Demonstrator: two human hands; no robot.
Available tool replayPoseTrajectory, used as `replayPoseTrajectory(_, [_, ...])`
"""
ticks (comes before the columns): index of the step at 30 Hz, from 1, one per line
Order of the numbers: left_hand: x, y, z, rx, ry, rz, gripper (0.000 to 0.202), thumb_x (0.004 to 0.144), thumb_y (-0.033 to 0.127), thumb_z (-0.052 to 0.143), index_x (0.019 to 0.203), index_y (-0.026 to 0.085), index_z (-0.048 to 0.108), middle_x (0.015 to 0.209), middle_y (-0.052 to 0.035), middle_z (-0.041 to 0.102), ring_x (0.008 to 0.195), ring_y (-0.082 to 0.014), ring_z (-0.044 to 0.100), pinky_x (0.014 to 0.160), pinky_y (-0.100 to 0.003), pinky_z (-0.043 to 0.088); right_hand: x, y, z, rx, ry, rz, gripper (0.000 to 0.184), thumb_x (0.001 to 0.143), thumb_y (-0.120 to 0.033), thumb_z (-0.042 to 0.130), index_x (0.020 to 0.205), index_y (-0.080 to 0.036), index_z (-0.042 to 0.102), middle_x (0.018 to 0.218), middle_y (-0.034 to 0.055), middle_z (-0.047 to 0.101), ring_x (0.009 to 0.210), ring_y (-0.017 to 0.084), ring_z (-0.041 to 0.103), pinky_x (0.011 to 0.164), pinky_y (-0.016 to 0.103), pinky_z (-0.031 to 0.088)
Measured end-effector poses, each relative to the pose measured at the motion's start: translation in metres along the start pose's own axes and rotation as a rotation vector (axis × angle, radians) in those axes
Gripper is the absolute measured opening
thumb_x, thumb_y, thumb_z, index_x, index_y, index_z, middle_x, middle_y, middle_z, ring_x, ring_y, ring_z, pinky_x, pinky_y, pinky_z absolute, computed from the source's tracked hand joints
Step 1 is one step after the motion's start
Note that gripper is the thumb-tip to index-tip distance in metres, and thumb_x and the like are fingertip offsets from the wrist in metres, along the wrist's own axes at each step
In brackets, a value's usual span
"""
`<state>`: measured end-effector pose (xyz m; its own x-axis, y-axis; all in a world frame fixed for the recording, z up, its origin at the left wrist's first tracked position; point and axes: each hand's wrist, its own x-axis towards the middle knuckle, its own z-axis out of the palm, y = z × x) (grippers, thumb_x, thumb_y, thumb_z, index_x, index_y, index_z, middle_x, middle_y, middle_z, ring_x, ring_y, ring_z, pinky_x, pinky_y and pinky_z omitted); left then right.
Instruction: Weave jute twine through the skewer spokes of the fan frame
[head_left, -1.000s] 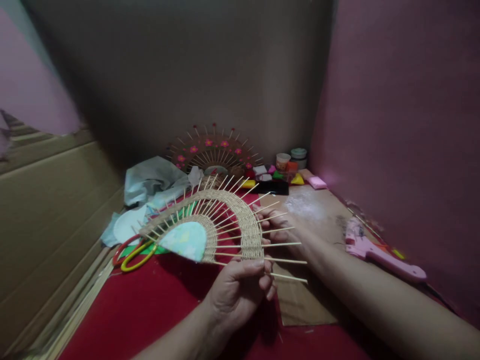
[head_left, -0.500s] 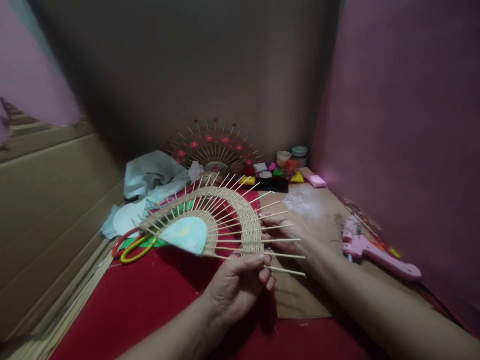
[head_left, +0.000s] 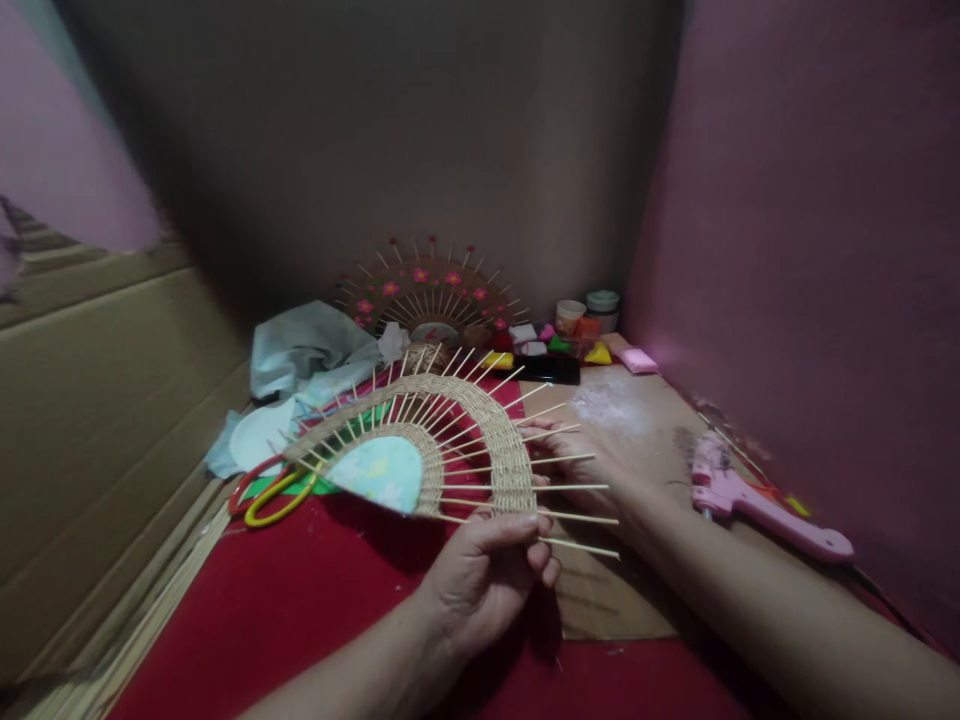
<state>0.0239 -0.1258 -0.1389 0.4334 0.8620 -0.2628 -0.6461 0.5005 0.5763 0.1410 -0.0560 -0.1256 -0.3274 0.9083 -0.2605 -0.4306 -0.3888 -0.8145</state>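
The left hand (head_left: 484, 580) grips the near right end of a half-round woven fan frame (head_left: 511, 455), thumb pressed on top of the woven band and fingers curled beneath; the right hand (head_left: 570, 474) is at the frame's right edge, partly hidden behind the thin sticks that poke out there, and whether its fingers grip or merely support cannot be told. The frame is tilted in front of the person, over the red tabletop (head_left: 300, 600), its sticks fanning outward through two woven bands, with a pale blue patterned half-disc (head_left: 386, 475) set inside the inner one. Just beside its left end lie scissors (head_left: 259, 523) with one red and one yellow handle loop, over a green sheet (head_left: 324, 488), and near them a white disc (head_left: 259, 440) and a crumpled grey cloth (head_left: 304, 350). To the right, a pink glue gun (head_left: 761, 508) rests on a flat cardboard sheet (head_left: 615, 600), which runs under the right forearm. At the back, a brown fan (head_left: 405, 275) with pink flowers leans near the wall; to the right of it are a cup (head_left: 570, 318), a lidded jar (head_left: 602, 312), a flat black object (head_left: 551, 370) and small coloured lumps, with a pink block (head_left: 639, 361) farther right
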Motion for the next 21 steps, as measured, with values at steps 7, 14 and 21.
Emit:
replayPoseTrajectory(7, [0.0,-0.008,0.003,-0.015,0.058,-0.037,0.006,0.071,0.01,0.061,0.075,0.008,0.066,0.071,-0.006,0.059,0.054,-0.0091,0.051,0.052,-0.023,0.041,0.01,-0.002,-0.009,-0.054,-0.059,0.072,0.019,0.079,-0.03,0.056,0.09,-0.015,0.06,0.066,0.0018,0.063,0.051,0.012,0.056,0.046,0.024,0.045])
replayPoseTrajectory(14, [-0.036,0.009,0.008,0.575,-0.193,-0.63,0.011,0.069,0.009,0.061,0.072,0.009,0.072,0.057,-0.0046,0.059,0.045,-0.0071,0.051,0.045,-0.017,0.037,0.016,0.004,-0.022,-0.056,-0.095,0.069,0.026,0.085,-0.032,0.052,0.103,-0.015,0.057,0.096,0.0066,0.062,0.079,0.015,0.059,0.066,0.031,0.05])
replayPoseTrajectory(21, [-0.018,0.085,0.006,1.073,0.128,0.323,0.012,0.07,0.017,0.066,0.081,0.014,0.07,0.062,-0.0028,0.062,0.049,-0.0087,0.05,0.046,-0.017,0.035,-0.002,0.003,-0.011,-0.092,-0.178,-0.045,0.015,0.071,-0.027,0.063,0.081,-0.016,0.063,0.059,0.0013,0.062,0.051,0.012,0.055,0.049,0.024,0.042])
